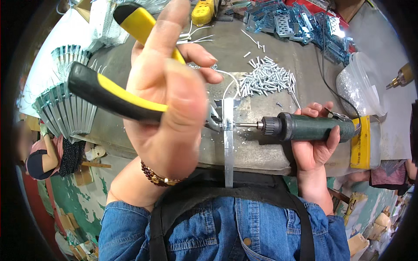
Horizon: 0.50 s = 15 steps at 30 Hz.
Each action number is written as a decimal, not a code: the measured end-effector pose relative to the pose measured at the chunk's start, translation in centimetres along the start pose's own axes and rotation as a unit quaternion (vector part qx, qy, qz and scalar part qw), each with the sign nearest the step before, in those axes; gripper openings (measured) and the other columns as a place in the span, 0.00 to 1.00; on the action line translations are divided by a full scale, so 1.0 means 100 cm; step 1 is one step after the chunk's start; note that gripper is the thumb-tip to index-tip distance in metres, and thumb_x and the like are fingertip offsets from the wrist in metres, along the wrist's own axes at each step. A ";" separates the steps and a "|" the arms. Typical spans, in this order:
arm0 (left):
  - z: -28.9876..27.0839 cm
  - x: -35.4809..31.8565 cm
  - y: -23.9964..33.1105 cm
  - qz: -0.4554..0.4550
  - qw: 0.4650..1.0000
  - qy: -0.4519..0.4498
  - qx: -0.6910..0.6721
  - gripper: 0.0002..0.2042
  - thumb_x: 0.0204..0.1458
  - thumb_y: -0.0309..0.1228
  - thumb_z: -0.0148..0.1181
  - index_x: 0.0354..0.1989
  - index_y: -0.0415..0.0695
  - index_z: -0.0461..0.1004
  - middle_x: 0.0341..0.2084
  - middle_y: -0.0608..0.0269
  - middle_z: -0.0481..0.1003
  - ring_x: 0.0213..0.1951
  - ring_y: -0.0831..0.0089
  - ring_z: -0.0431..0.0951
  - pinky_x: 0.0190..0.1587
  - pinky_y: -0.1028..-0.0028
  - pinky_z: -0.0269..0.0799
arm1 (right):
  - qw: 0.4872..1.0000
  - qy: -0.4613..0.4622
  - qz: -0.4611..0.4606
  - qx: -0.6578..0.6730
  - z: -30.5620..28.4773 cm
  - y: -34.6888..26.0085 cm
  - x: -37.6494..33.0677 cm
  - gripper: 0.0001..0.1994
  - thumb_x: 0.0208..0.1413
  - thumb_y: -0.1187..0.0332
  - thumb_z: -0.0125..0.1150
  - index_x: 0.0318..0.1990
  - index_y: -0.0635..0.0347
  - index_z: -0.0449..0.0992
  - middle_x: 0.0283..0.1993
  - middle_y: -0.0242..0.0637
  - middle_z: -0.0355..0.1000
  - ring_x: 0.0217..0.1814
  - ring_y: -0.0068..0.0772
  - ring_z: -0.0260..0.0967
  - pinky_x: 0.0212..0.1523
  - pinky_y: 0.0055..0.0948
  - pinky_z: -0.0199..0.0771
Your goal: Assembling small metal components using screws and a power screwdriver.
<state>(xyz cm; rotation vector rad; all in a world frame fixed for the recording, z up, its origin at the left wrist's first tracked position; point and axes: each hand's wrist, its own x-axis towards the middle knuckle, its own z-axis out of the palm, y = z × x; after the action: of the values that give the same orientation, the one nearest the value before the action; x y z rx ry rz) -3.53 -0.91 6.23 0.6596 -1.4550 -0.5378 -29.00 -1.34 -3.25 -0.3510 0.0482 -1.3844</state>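
Note:
My left hand (pixel 172 104) is wrapped round the yellow-and-black handles of a pair of pliers (pixel 115 98). The handles are spread, and the jaws reach the upper part of a narrow silvery metal strip (pixel 228 152), which runs down toward my apron. Above the strip's top end a thin white wire (pixel 230 78) curves in a loop. From the other side, my right hand (pixel 310 152) grips a dark green electric screwdriver (pixel 322 128) lying level. Its bit (pixel 247 125) points left at the strip; whether it touches a screw there is too small to tell.
Silver screws (pixel 267 78) lie heaped beyond the screwdriver. Bluish metal brackets (pixel 296 24) are piled at the back right, near a clear tub (pixel 355 85) and a yellow box (pixel 360 148). Metal strips (pixel 65 111) fan out at left. Another screwdriver (pixel 400 76) shows at far right.

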 end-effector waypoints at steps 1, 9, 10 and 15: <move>-0.003 0.001 -0.001 -0.021 0.997 -0.006 0.069 0.38 0.60 0.55 0.43 0.66 0.31 0.52 0.62 0.56 0.57 0.44 0.75 0.66 0.46 0.73 0.69 | 1.000 0.001 -0.002 0.001 0.000 0.000 0.000 0.26 0.47 0.62 0.70 0.55 0.44 0.70 0.51 0.33 0.63 0.53 0.30 0.62 0.70 0.44 0.47; 0.025 0.004 0.017 -0.116 0.987 0.009 0.114 0.49 0.46 0.66 0.52 0.66 0.35 0.54 0.40 0.69 0.57 0.30 0.84 0.58 0.25 0.84 0.57 | 0.999 -0.040 0.006 0.014 -0.005 -0.001 0.002 0.25 0.44 0.68 0.70 0.53 0.44 0.72 0.48 0.29 0.63 0.53 0.28 0.62 0.70 0.43 0.47; 0.029 0.005 0.021 -0.116 0.987 0.006 0.114 0.49 0.46 0.66 0.52 0.66 0.35 0.54 0.40 0.69 0.57 0.30 0.84 0.58 0.25 0.84 0.57 | 0.999 -0.039 0.004 0.015 -0.002 0.000 0.001 0.25 0.44 0.68 0.70 0.53 0.44 0.72 0.48 0.29 0.63 0.53 0.28 0.62 0.70 0.43 0.47; 0.028 0.004 0.019 -0.135 0.983 0.042 0.118 0.48 0.46 0.65 0.55 0.66 0.36 0.54 0.38 0.70 0.56 0.29 0.85 0.57 0.25 0.84 0.56 | 0.999 -0.043 0.007 0.021 -0.001 0.000 0.002 0.21 0.41 0.72 0.71 0.44 0.45 0.72 0.46 0.26 0.64 0.51 0.26 0.62 0.69 0.40 0.50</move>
<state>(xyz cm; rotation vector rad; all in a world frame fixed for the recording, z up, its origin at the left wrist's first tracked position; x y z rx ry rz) -6.43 -0.08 7.86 1.0664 -1.3695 -0.5430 -28.97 -1.57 -3.36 -0.3736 -0.0502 -1.3522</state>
